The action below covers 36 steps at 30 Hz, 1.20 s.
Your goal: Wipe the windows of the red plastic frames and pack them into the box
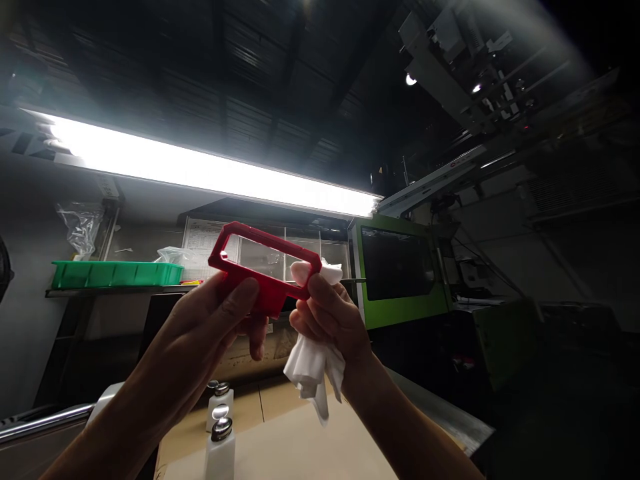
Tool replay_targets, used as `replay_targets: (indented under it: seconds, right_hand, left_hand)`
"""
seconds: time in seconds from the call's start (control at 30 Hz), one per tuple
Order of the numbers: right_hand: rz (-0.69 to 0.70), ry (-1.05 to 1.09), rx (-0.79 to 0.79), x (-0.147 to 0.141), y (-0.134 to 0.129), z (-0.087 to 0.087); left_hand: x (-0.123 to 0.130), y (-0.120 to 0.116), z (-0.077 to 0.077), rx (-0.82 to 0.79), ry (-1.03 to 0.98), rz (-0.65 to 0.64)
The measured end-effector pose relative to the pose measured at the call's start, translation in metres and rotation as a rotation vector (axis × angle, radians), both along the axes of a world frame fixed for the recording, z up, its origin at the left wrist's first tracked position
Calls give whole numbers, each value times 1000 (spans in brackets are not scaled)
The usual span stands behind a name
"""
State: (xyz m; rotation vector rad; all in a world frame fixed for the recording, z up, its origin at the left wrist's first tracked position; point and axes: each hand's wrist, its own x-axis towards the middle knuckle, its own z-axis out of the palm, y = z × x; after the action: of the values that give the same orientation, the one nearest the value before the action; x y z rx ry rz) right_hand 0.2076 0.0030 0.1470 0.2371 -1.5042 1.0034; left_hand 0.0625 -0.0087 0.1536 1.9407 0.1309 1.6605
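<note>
At the centre of the view, the left hand [220, 310] and right hand [335, 313] pinch a red plastic frame [265, 290], the right also clutching a white cloth [313, 370]. Metal-capped white bottles [220, 460] stand on the table [295, 453], lower left of centre.

That long white tube lamp [215, 175] blazes above, burnt out to featureless glare, and softly lights the pale tan table [305, 443]. The dark ribbed ceiling [260, 87] and the far right sink into murk. The angular red plastic frame [270, 241] looks crisp; haze streaks the upper right.
</note>
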Motion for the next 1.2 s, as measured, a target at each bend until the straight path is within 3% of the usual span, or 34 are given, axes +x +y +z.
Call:
replay_targets:
  seconds: [0.5,0.77,1.2]
  right_hand:
    - [-58,141,-36,-10,-2,1]
    - [-106,87,-56,-9,-1,-3]
    - [-46,62,-60,-10,2,-5]
  left_hand:
    - [-1,-2,2,78,-33,59]
    - [-3,-5,-4,4,-53,54]
    - [-3,-1,0,76,-68,85]
